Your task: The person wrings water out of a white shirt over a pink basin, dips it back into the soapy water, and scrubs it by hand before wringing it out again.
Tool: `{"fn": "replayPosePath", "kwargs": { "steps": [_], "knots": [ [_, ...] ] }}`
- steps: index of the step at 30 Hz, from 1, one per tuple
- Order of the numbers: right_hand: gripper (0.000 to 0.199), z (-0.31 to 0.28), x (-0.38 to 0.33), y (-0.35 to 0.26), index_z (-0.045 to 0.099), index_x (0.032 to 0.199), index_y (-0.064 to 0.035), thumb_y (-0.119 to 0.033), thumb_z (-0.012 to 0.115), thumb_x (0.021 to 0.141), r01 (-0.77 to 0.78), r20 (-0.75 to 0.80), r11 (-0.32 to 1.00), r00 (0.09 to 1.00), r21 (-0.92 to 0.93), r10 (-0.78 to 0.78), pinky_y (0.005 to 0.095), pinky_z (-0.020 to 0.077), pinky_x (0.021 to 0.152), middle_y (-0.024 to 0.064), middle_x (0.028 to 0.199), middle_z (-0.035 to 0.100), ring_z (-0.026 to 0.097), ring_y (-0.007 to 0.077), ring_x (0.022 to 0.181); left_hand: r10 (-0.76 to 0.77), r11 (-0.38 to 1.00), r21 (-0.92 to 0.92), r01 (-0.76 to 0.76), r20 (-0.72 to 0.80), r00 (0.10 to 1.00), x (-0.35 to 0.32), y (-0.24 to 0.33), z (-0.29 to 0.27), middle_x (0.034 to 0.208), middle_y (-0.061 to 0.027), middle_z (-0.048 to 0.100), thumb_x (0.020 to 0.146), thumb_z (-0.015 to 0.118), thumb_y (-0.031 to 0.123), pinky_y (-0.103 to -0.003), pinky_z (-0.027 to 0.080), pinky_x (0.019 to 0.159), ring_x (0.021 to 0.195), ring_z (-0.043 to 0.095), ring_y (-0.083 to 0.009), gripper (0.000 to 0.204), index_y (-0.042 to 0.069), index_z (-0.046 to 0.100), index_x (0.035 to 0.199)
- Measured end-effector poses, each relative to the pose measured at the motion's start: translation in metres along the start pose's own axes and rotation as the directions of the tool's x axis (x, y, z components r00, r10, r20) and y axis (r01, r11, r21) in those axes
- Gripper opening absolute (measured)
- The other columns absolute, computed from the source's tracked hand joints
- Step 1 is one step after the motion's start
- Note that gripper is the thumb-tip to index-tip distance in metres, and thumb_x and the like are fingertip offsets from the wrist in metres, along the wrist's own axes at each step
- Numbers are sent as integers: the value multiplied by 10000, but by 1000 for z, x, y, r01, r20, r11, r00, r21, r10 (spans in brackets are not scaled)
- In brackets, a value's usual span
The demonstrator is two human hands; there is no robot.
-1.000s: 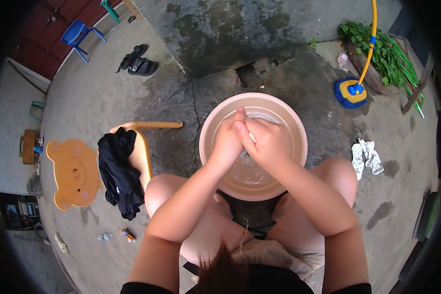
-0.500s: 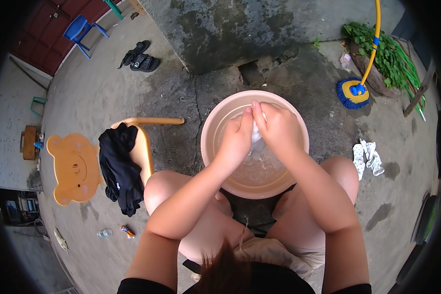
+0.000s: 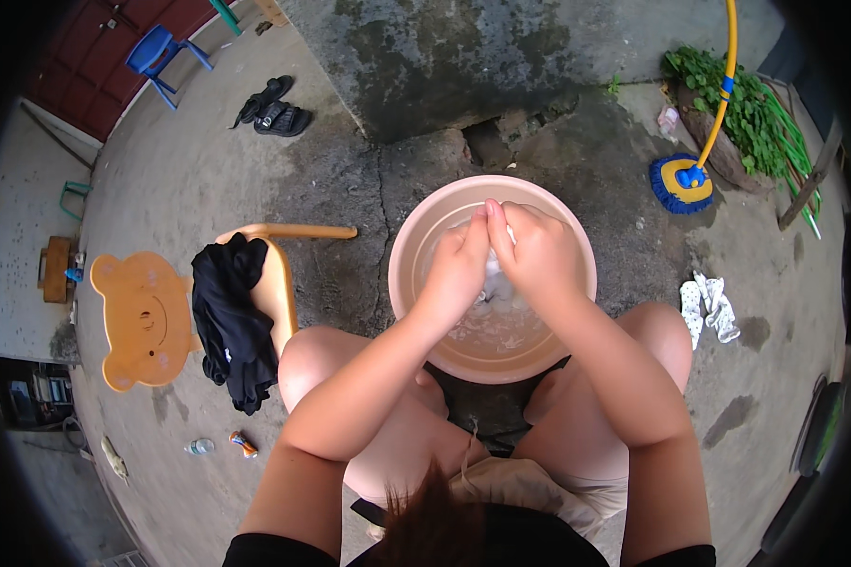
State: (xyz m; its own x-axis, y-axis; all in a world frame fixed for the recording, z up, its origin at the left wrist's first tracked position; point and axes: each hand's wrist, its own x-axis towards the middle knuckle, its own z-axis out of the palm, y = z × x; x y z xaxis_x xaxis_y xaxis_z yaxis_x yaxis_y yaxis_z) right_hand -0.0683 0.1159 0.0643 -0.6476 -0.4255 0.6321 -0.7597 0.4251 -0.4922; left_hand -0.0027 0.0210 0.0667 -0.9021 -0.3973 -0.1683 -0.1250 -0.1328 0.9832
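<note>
While the white cloth (image 3: 493,268) was gripped between the left hand (image 3: 458,262) and right hand (image 3: 543,249) over the pink basin (image 3: 397,276), it was judged soft, light and slippery, best held by bunched folds.

basin (image 3: 487,369): 1 | sandals (image 3: 283,120): 2 | socks (image 3: 722,312): 2 | mop (image 3: 681,184): 1 | bottle (image 3: 199,447): 1

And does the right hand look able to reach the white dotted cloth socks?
Probably not yet: the right hand holds white cloth over the round pink plastic basin. The socks lie past the bare right knee, though the way around it looks free.
</note>
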Motion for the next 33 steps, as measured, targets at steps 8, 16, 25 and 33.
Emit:
{"fn": "replayPosePath", "kwargs": {
  "steps": [8,16,25,33],
  "knots": [
    [336,-3,5,4,548,586,-86,-229,601,885,2,28,998,1000,62,-3,350,417,404,78,508,550,552,249,423,-23,999,47,21,43,999,-6,0,0,756,-35,616,1012,397,361,-243,434,673,696,542,-96,464,6,648,852],
    [351,-3,-7,-14,555,580,-77,-233,586,893,86,47,988,995,130,-93,352,411,399,87,521,559,554,259,430,-14,1000,0,14,-17,1000,-1,-7,-1,673,-36,587,1021,363,348,-270,432,631,645,527,-111,522,-21,627,764],
    [339,-6,-9,-23,562,596,-71,-236,592,891,139,60,985,988,105,-146,362,421,413,94,535,573,562,264,442,12,1000,-27,-12,-17,1000,2,-4,-5,657,-23,576,1021,360,340,-279,431,600,621,523,-106,514,-16,625,764],
    [312,0,5,6,578,614,-67,-216,597,889,-28,25,997,999,65,26,359,415,412,89,535,567,549,270,429,-40,998,50,34,119,992,-2,-4,-5,756,-42,620,1024,367,355,-260,449,683,722,554,-103,492,-1,653,840]
  ]
}}
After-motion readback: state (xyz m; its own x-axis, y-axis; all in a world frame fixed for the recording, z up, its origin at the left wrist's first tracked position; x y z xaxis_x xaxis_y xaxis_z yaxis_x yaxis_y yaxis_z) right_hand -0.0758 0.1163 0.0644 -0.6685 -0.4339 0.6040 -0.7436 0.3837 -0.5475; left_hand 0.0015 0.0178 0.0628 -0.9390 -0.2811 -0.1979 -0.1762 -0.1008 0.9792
